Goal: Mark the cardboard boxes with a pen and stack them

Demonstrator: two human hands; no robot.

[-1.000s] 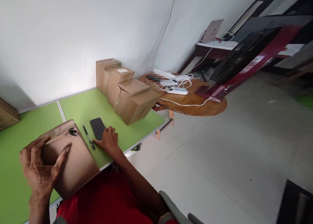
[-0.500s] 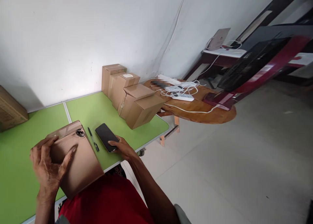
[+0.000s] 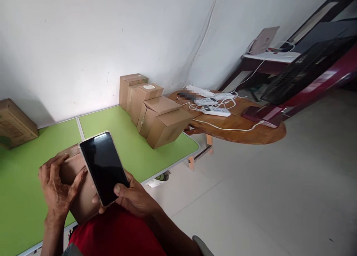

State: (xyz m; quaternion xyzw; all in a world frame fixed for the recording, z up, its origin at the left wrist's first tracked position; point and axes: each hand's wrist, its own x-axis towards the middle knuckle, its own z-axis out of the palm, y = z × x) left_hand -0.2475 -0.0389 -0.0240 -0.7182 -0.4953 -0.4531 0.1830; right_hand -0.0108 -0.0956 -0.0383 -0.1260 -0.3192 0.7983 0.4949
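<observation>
Green tabletop [image 3: 25, 207] runs up to a white wall. On it, the right hand [image 3: 134, 198] grips a dark-screened phone [image 3: 103, 167], raised and tilted above a cardboard box [image 3: 75, 166]. The left hand [image 3: 57, 191] presses that box, fingers spread on its top. Beyond the box, a row of cartons [image 3: 156, 116] stands near the wall.

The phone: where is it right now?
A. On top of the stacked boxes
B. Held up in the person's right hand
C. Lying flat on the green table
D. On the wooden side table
B: the right hand grips the phone, dark screen facing the camera, above the cardboard box.
</observation>
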